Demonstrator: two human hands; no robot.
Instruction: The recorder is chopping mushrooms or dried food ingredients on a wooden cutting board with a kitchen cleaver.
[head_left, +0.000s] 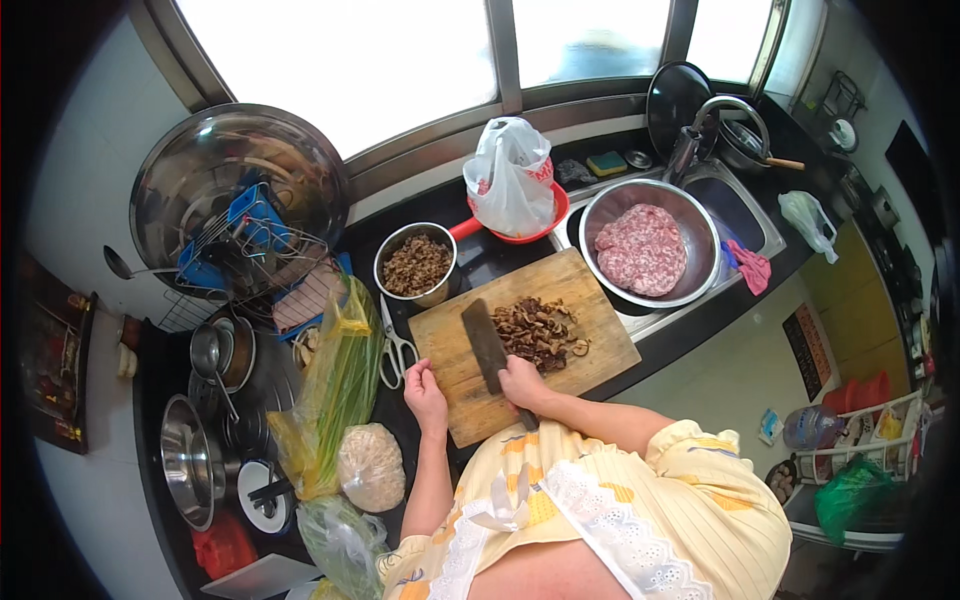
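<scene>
My right hand (525, 384) grips the handle of a cleaver (481, 341), whose dark broad blade lies over the wooden cutting board (600, 307). Just right of the blade is a heap of chopped brown mushrooms (544, 326), apparently rehydrated. At the board's left edge is my left hand (426, 397), its fingers curled; whether it grips the edge is unclear. White-handled scissors (397, 352) lie beside that hand. Behind the board stands a metal pot (378, 276) of browned minced food (417, 265). A steel bowl (709, 259) at the sink holds raw minced meat (643, 251).
Bagged green stalks (341, 390) and a bag of pale crumbly food (372, 466) lie to the left. A white plastic bag (510, 180) sits in a red strainer (559, 206). The faucet (682, 154) rises behind the steel bowl. A dish rack (255, 232) stands back left.
</scene>
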